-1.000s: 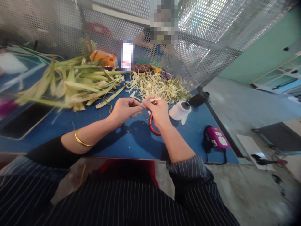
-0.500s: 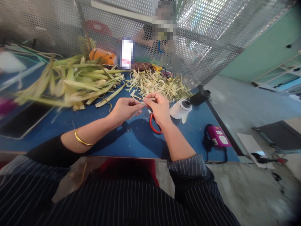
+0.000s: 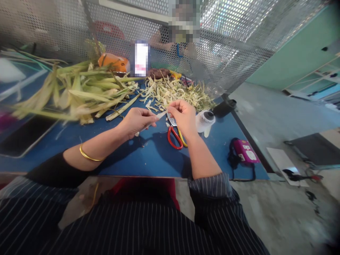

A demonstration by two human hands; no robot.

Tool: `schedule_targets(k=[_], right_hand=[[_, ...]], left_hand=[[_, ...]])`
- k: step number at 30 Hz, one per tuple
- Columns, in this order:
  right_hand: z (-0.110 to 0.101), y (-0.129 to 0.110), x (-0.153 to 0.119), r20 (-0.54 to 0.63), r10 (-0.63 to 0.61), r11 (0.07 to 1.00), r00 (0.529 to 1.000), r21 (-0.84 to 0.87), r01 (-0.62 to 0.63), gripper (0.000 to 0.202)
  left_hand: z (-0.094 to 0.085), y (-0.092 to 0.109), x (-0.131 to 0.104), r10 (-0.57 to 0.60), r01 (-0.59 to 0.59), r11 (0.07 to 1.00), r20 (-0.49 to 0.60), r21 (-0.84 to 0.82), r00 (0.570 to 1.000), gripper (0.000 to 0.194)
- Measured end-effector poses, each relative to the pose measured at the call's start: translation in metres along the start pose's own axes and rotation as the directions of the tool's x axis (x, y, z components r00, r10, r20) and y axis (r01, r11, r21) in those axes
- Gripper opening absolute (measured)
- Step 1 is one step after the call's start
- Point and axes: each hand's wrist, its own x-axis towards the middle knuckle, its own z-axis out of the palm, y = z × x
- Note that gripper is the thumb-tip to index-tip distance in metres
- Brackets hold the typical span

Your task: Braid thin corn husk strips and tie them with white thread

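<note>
Between my two hands a pale, thin strip (image 3: pixel 161 114) is stretched over the blue table (image 3: pixel 124 163). My left hand (image 3: pixel 136 122) pinches its left end, and my right hand (image 3: pixel 183 115) pinches the other end. Scissors (image 3: pixel 174 138) with one red and one yellow handle lie beneath my right hand, which partly hides them. Right of that hand stands a white spool (image 3: pixel 204 121) with a dark top. Behind the hands is a heap of short pale strips (image 3: pixel 176 92). A pile of long green husk leaves (image 3: pixel 87 88) lies to the left.
A lit phone (image 3: pixel 141 58) stands by an orange packet (image 3: pixel 114 63) at the back. A black cylinder (image 3: pixel 224 108) and a purple box with a cable (image 3: pixel 247 151) are on the right. Behind a perforated metal screen (image 3: pixel 225 46) is a person (image 3: pixel 162 40).
My hands have drawn slightly apart, exposing more of the pale strip. The right hand has shifted a little right, and more of the scissors shows, including the yellow handle.
</note>
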Motion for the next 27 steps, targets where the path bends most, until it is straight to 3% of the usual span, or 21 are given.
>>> schedule_targets(k=[3, 5, 6, 8, 11, 15, 18, 21, 24, 27], right_hand=[[-0.015, 0.002, 0.004, -0.055, 0.004, 0.935, 0.998, -0.353, -0.023, 0.010], [-0.024, -0.001, -0.001, 0.038, 0.069, 0.755, 0.997, -0.655, -0.027, 0.014], [-0.028, -0.003, -0.005, 0.115, 0.157, 0.640, 0.981, -0.768, -0.012, 0.019], [-0.031, -0.008, -0.017, 0.207, 0.334, 0.441, 0.919, -0.896, 0.042, 0.031], [-0.027, -0.011, -0.033, 0.250, 0.443, 0.312, 0.861, -0.943, 0.114, 0.042], [-0.019, -0.006, -0.041, 0.237, 0.410, 0.292, 0.881, -0.949, 0.120, 0.043], [-0.020, -0.002, -0.038, 0.165, 0.373, 0.312, 0.913, -0.949, 0.044, 0.046], [-0.028, 0.002, -0.035, 0.097, 0.389, 0.361, 0.916, -0.931, -0.055, 0.051], [-0.038, 0.006, -0.033, 0.113, 0.389, 0.474, 0.914, -0.876, -0.093, 0.048], [-0.041, 0.011, -0.032, 0.124, 0.305, 0.678, 0.944, -0.725, -0.123, 0.046]], left_hand=[[-0.003, 0.000, 0.003, -0.011, 0.011, 1.000, -0.031, -0.024, 0.999, 0.017], [-0.006, -0.002, 0.007, -0.006, 0.004, 1.000, -0.075, -0.027, 0.997, 0.015], [-0.008, -0.004, 0.010, 0.003, -0.006, 1.000, -0.098, -0.023, 0.995, 0.015], [-0.011, -0.008, 0.016, 0.019, -0.021, 1.000, -0.136, -0.012, 0.990, 0.016], [-0.016, -0.013, 0.024, 0.025, -0.031, 0.999, -0.152, -0.037, 0.988, 0.017], [-0.020, -0.014, 0.029, 0.006, -0.022, 0.994, -0.157, -0.102, 0.988, 0.015], [-0.022, -0.013, 0.031, 0.002, -0.024, 0.993, -0.182, -0.118, 0.983, 0.018], [-0.026, -0.012, 0.035, 0.003, -0.032, 0.990, -0.209, -0.137, 0.978, 0.020], [-0.030, -0.012, 0.038, -0.006, -0.032, 0.987, -0.234, -0.159, 0.972, 0.019], [-0.033, -0.013, 0.041, -0.004, -0.039, 0.984, -0.241, -0.172, 0.971, 0.017]])
